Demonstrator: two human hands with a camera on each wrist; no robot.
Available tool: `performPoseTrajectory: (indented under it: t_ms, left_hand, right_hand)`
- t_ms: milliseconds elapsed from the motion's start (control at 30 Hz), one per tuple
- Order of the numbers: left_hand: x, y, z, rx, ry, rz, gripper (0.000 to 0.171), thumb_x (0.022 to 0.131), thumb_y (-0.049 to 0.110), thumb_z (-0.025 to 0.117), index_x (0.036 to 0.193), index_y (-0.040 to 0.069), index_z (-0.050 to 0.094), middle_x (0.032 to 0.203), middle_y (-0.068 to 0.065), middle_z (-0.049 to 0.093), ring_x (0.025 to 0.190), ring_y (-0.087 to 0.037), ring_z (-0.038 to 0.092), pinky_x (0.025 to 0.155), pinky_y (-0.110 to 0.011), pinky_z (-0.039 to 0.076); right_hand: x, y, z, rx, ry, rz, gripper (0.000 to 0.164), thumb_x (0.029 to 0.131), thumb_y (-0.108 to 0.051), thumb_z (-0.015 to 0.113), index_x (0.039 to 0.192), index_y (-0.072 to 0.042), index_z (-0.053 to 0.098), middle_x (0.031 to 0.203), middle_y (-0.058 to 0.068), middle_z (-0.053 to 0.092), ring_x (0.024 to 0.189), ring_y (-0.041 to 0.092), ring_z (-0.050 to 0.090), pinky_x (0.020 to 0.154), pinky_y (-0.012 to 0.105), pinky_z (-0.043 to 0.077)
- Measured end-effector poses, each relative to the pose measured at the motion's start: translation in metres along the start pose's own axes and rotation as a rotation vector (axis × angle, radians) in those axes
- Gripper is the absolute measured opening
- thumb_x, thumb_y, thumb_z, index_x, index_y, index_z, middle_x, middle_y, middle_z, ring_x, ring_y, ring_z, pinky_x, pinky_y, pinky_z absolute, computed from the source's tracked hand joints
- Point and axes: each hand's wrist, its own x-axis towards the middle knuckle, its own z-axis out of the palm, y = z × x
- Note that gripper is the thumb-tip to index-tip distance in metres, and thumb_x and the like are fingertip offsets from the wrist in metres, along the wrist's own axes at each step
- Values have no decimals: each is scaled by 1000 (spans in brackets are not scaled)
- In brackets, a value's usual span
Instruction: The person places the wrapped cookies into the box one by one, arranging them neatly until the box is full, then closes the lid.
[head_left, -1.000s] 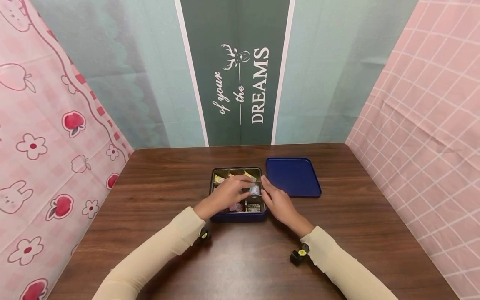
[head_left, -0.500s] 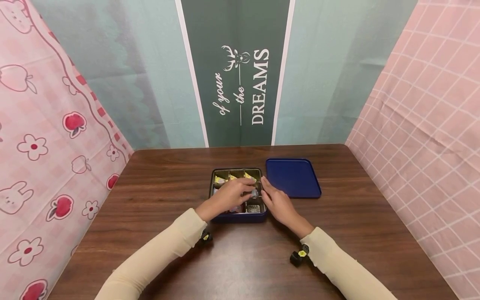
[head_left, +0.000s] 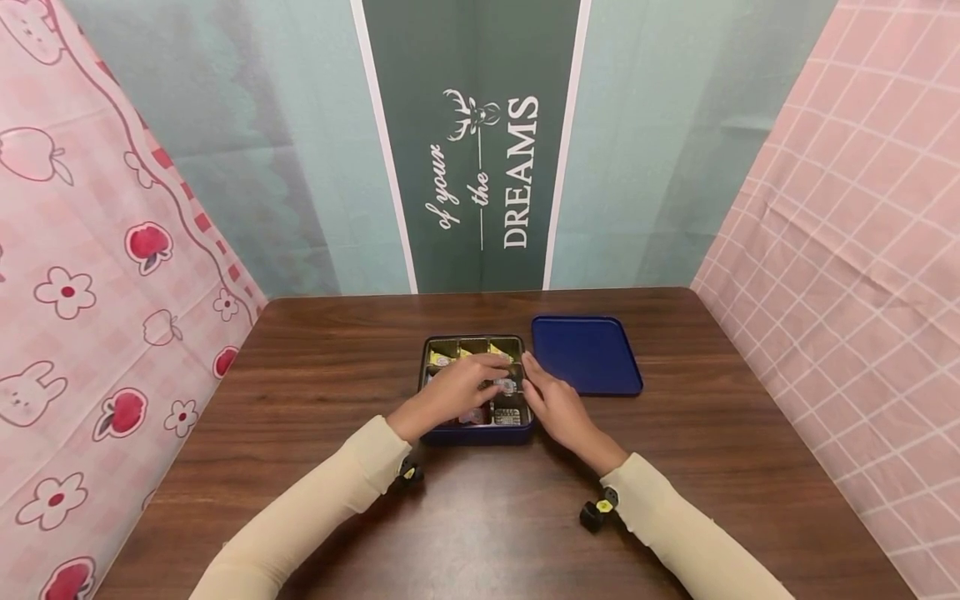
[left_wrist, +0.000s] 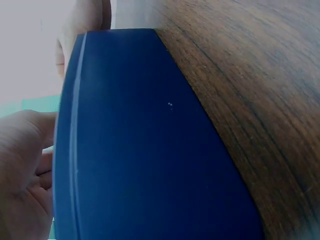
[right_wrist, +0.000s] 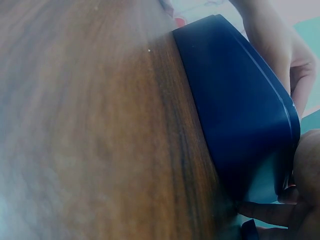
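A dark blue tin (head_left: 477,436) with gold-toned dividers sits on the table. My left hand (head_left: 457,387) reaches over it from the front left. Its thumb and fingertips pinch a small silvery wrapped packet (head_left: 507,387) in the middle compartment of the right column. My right hand (head_left: 557,408) lies along the tin's right side, fingers extended against the wall and thumb by the rim. Yellow wrapped pieces (head_left: 440,359) fill the back row. In front are a reddish packet (head_left: 474,416) and a black-and-white patterned packet (head_left: 507,417). My left hand hides the left and middle compartments.
The blue lid (head_left: 587,354) lies flat on the wooden table (head_left: 315,358), just right of the tin. A green curtain (head_left: 480,267) hangs behind the table's back edge. Pink patterned cloths line both sides.
The packet under my left fingertips looked light blue, then grey, and now shows a silvery face lower in its compartment. My right hand, the tin and the lid have stayed put.
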Motion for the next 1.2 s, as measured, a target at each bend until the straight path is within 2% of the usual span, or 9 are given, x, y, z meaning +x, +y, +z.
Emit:
performPoseTrajectory:
  t_ms: [233, 533, 900, 1200]
  left_hand:
    - [-13, -3, -5, -1, 76, -23, 26, 97, 15, 71, 121, 7, 75, 130, -8, 68, 114, -20, 67, 88, -33, 56]
    - [-29, -7, -12, 31, 173, -22, 23, 96, 18, 73, 118, 13, 78, 123, -4, 71, 112, -18, 66, 87, -37, 57]
    - [-48, -8, -22, 10, 237, -57, 25, 94, 14, 74, 119, 13, 77, 122, -5, 71, 114, -21, 66, 87, -41, 56]
    - [-62, -7, -26, -13, 249, -119, 23, 95, 17, 74, 118, 13, 78, 120, -2, 72, 111, -19, 66, 89, -41, 56]
  right_hand:
    - [1, 0, 2, 3, 13, -2, 50, 104, -15, 58, 150, 0, 46, 154, 14, 44, 128, 34, 56, 98, 53, 50]
    - [1, 1, 2, -2, 14, 5, 51, 105, -17, 57, 152, -2, 44, 154, 16, 44, 130, 34, 54, 100, 53, 48]
    - [-1, -1, 2, 2, 7, 10, 50, 105, -18, 56, 151, -1, 45, 154, 15, 45, 132, 33, 52, 103, 52, 46]
    - [0, -2, 2, 5, 9, 9, 51, 105, -17, 57, 151, -2, 44, 154, 15, 45, 132, 33, 52, 103, 52, 46]
